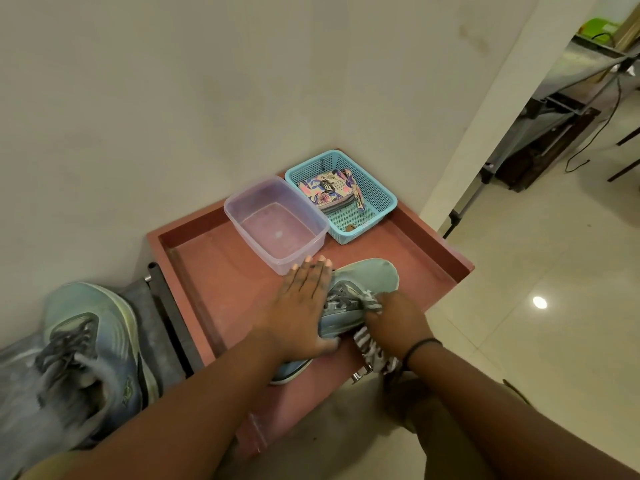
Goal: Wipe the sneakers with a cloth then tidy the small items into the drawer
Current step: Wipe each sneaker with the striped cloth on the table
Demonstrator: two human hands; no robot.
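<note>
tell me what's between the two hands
The sneaker: left hand lies flat on one side, right hand presses the striped cloth against the other, head view.

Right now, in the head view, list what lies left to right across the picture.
Second sneaker → clear plastic tub → blue basket → tripod leg → black cable.

- The tabletop (pixel 214 271) has a raised rim and sits in the corner against the wall (pixel 173 98).
- At the back of it sit a tub (pixel 277 226) on the left and a basket (pixel 375 199) on the right, touching each other.
- A pouch (pixel 327 188) lies in the basket.
- One sneaker (pixel 367 278) lies at the front of the tabletop, just in front of the tub.
- A cloth (pixel 372 351) is against that sneaker's right side.
- The other sneaker (pixel 93 341) sits off to the left, beside the tabletop.
</note>
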